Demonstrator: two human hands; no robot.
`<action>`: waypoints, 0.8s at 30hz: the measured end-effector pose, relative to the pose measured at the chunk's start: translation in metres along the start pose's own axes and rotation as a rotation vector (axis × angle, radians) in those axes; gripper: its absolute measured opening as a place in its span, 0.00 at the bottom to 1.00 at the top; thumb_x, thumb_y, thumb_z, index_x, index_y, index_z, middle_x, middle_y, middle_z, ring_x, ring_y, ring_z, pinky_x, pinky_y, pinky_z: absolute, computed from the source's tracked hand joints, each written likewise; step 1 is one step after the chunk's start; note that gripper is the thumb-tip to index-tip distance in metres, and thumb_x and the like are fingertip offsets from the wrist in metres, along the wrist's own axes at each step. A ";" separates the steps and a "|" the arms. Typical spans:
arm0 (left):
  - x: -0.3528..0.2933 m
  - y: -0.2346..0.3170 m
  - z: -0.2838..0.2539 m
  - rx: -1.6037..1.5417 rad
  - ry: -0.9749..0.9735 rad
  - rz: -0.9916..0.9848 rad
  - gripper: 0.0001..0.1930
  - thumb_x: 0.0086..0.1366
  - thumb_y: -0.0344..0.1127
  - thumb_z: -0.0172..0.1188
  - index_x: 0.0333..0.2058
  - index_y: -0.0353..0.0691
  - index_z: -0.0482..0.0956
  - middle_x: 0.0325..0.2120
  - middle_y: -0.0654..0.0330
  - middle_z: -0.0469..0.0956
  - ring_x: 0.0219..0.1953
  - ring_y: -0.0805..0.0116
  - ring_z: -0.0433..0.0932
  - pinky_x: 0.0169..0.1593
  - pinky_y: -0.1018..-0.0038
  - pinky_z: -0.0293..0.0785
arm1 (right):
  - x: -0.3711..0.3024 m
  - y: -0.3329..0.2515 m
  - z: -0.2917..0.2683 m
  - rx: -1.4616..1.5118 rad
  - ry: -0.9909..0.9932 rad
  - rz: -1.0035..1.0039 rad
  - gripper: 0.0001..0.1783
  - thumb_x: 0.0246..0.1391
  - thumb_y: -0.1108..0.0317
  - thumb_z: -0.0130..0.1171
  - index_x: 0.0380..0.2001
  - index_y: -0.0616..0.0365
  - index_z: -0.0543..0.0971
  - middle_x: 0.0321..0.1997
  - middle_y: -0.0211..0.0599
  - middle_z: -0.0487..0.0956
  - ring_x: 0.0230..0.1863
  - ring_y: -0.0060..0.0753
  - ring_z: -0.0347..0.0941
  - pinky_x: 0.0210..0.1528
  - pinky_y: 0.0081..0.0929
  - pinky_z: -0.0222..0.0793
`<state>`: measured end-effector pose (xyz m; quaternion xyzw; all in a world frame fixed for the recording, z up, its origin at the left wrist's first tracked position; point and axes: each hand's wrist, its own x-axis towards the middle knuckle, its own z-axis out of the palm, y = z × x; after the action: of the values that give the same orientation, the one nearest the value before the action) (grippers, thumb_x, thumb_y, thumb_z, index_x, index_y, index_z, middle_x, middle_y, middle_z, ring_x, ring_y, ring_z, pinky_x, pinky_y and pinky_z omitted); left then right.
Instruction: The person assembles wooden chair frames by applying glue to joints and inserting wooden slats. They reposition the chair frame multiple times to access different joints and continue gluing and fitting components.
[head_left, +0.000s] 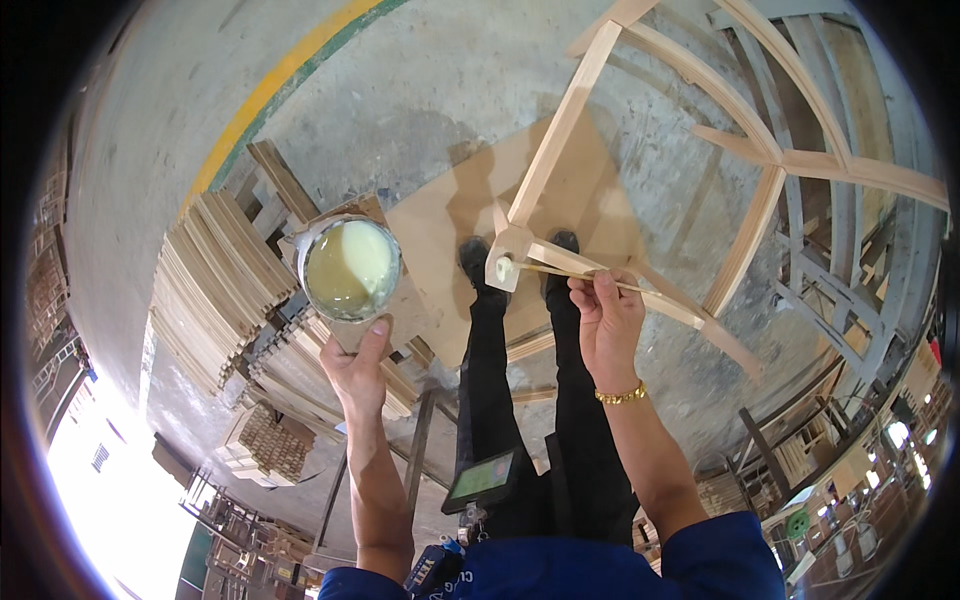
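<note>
My left hand (358, 372) is closed around the lower side of a round cup (349, 334), held out at the left. Inside the cup is a pale, creamy glue-like liquid (335, 282), whitish on one side. Between the thumb and fingers of my right hand (610, 325) is a thin stick (560, 271), pointing left. Its far tip meets a whitish dab (506, 270) on the end face of a wooden joint. That joint belongs to a pale wooden chair-like frame (566, 125), which stands in front of me and to the right. Whether the stick has bristles cannot be made out.
Stacks of curved wooden strips (215, 285) and a bundle of short pieces (265, 445) lie at the left. A brown board (425, 215) covers the floor under my feet. More wooden parts (840, 150) are piled at the far right. A small screen device (483, 478) hangs at my waist.
</note>
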<state>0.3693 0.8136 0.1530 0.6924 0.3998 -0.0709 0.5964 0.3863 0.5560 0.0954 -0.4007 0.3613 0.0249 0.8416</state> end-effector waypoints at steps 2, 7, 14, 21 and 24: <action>-0.002 -0.004 0.000 -0.013 0.003 -0.016 0.10 0.54 0.28 0.58 0.35 0.28 0.76 0.31 0.58 0.77 0.33 0.73 0.74 0.40 0.77 0.69 | 0.001 0.004 0.000 0.057 -0.034 -0.002 0.05 0.52 0.76 0.54 0.32 0.62 0.69 0.31 0.41 0.76 0.33 0.34 0.76 0.38 0.22 0.75; -0.007 -0.010 0.005 -0.035 0.020 0.037 0.08 0.54 0.29 0.60 0.31 0.31 0.77 0.22 0.64 0.74 0.22 0.80 0.68 0.26 0.81 0.64 | -0.005 0.008 -0.004 0.142 -0.091 0.111 0.04 0.52 0.78 0.51 0.32 0.64 0.69 0.35 0.44 0.76 0.38 0.35 0.75 0.44 0.24 0.75; -0.010 -0.011 0.009 -0.027 0.017 0.073 0.08 0.54 0.30 0.60 0.31 0.31 0.77 0.22 0.65 0.74 0.23 0.80 0.67 0.27 0.82 0.64 | 0.000 0.000 -0.015 0.193 -0.159 0.153 0.04 0.52 0.79 0.51 0.32 0.64 0.69 0.35 0.43 0.76 0.37 0.33 0.76 0.42 0.22 0.76; -0.011 -0.011 0.016 -0.019 0.013 0.069 0.08 0.54 0.30 0.60 0.31 0.31 0.77 0.22 0.65 0.74 0.22 0.81 0.67 0.26 0.83 0.63 | 0.002 0.001 -0.017 0.144 -0.138 0.142 0.04 0.52 0.77 0.52 0.32 0.63 0.69 0.35 0.42 0.75 0.35 0.30 0.76 0.40 0.21 0.76; -0.011 -0.013 0.016 -0.028 0.003 0.053 0.07 0.54 0.30 0.60 0.30 0.31 0.77 0.20 0.66 0.73 0.21 0.81 0.66 0.25 0.83 0.62 | 0.000 0.001 -0.020 0.187 -0.130 0.169 0.04 0.52 0.77 0.52 0.32 0.63 0.69 0.35 0.42 0.75 0.34 0.30 0.76 0.40 0.21 0.76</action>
<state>0.3593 0.7942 0.1449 0.6944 0.3832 -0.0487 0.6071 0.3742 0.5424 0.0861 -0.2864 0.3391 0.0880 0.8918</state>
